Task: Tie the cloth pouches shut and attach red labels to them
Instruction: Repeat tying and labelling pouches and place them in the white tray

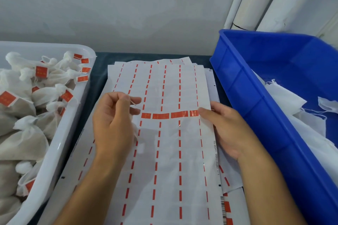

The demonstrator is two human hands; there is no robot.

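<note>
A stack of label sheets (164, 151) lies on the dark table (99, 78) between two bins. Most of the top sheet is peeled bare, showing only dashed red lines, but one row of red labels (169, 115) is left across its middle.

The left hand (114, 124) hovers over the left part of the sheet with its fingers curled, and its thumb and forefinger pinch a short bit of white string (133, 103); where the string leads is hard to tell.

The right hand (228, 129) rests on the right edge of the sheets. Its fingertips (202, 110) touch the right end of the label row, and the fingers look bent at the last label, though a true grip cannot be made out.

At left a white bin (73, 120) holds tied cloth pouches (23, 139), many with a red tag on them. At right a blue bin (256, 87) holds loose white pouches (285, 100), flat and untied. White pipes (256, 0) run up the wall behind it.
</note>
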